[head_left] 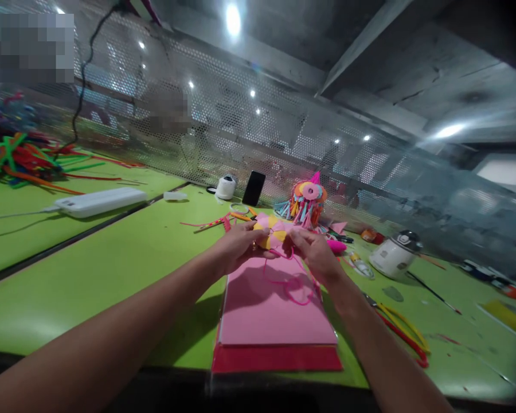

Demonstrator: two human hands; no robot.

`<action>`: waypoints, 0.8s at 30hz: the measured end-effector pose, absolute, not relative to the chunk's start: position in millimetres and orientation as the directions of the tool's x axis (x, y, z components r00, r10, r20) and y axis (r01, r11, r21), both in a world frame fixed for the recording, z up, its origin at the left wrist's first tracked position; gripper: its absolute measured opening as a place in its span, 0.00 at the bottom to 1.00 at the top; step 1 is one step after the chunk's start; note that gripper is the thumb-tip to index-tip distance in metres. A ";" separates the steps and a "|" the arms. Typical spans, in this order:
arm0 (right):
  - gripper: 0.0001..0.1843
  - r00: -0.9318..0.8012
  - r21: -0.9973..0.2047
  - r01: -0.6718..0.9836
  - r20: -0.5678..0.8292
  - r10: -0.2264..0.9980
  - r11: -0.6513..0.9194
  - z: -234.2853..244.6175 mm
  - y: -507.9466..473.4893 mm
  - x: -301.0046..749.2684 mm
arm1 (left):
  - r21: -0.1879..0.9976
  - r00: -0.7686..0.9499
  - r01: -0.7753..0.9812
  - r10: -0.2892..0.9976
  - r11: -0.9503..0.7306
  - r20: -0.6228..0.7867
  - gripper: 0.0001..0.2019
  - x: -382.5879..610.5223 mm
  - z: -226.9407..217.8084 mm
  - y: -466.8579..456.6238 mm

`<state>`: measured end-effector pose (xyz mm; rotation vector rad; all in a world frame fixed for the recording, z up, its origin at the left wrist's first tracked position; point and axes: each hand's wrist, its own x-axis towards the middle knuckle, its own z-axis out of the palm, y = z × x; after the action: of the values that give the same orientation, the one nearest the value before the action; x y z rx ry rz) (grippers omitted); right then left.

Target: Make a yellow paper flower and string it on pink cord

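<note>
Both hands hold a pink and yellow paper flower (277, 234) above a stack of pink paper sheets (275, 327). My left hand (241, 244) pinches the flower's left side, with a ring on one finger. At the right edge, the fingers of my right hand (312, 246) are closed on the same flower. A bright pink cord (300, 302) hangs from around the flower and lies in loops on the top sheet. Where the cord joins the flower is hidden. Red sheets (277, 358) show under the pink ones.
Right of the stack lie scissors (402, 330) with red and yellow handles, and a white pot (391, 255). Behind stand a tasselled paper craft (308, 195), a phone (254, 188) and a thread spool (226, 188). Leftward are a white power bank (101, 202) and pipe cleaners (21, 160).
</note>
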<state>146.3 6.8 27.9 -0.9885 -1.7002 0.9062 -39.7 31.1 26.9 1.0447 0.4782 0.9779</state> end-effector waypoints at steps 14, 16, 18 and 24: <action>0.14 -0.142 -0.918 0.225 0.301 0.943 0.327 18.0 -23.0 139.4 | 0.926 0.728 -0.324 0.676 0.194 0.114 0.10 -35.4 22.9 23.2; 0.13 -0.148 -0.909 0.239 0.314 0.938 0.341 18.9 -23.5 139.6 | 0.928 0.726 -0.320 0.678 0.191 0.111 0.10 -35.4 24.0 23.0; 0.12 -0.149 -0.905 0.245 0.319 0.936 0.348 20.6 -24.7 138.7 | 0.929 0.730 -0.319 0.674 0.189 0.113 0.10 -35.0 24.9 22.8; 0.13 -0.153 -0.922 0.211 0.296 0.943 0.323 24.8 -28.4 138.0 | 0.933 0.731 -0.299 0.677 0.201 0.088 0.07 -35.1 25.5 22.6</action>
<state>138.0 -28.4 24.8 -1.0723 -1.6019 0.9294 -35.1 22.6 25.5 1.1850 0.3793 0.7044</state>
